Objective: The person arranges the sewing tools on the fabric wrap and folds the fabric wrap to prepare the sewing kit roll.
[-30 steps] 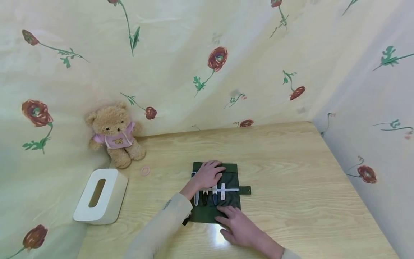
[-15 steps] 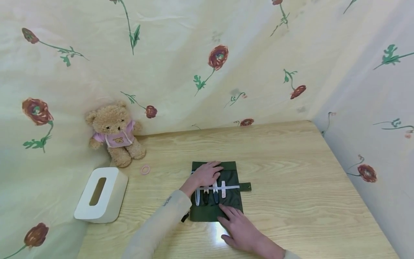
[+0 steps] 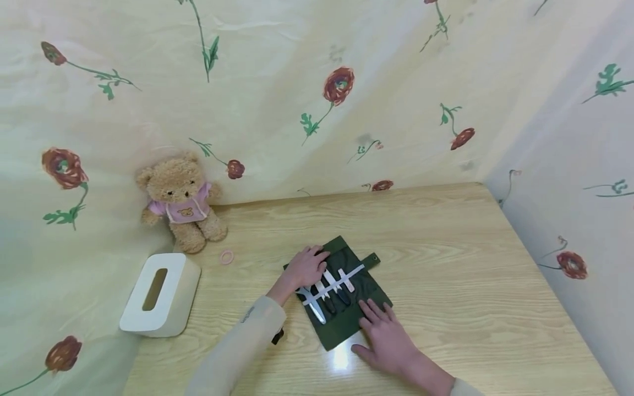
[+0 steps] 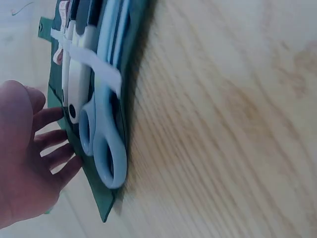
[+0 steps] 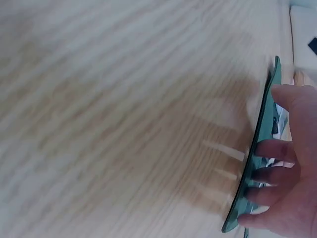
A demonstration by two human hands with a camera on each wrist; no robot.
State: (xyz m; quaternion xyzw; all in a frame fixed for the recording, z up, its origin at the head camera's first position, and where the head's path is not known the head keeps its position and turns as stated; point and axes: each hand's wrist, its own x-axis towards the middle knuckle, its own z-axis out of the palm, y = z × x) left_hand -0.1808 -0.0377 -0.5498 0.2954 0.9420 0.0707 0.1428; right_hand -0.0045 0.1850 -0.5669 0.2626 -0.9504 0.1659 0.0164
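A dark green fabric tool roll (image 3: 342, 330) lies unrolled on the table, turned at an angle. A white elastic band (image 4: 94, 59) runs across light-blue scissors (image 4: 103, 124), two white tools with dark ends (image 4: 79, 74) and a small pinkish-white strip (image 3: 346, 280). My left hand (image 3: 303, 267) rests on the roll's upper left part, fingers spread, partly covering the scissors in the head view. At the lower right edge, my right hand (image 3: 388, 338) touches the fabric with its fingertips, thumb held apart. A snap tab (image 3: 370, 260) sticks out at the upper right.
A teddy bear (image 3: 183, 201) in a pink top sits in the back left corner. In front of it are a pink ring (image 3: 226, 257) and a white tissue box (image 3: 160, 294). Flowered cloth (image 3: 277, 110) hangs behind the wooden table (image 3: 470, 275).
The tool roll has turned counterclockwise on the table. My left hand has shifted slightly left and down, while my right hand has moved right with the lower corner.
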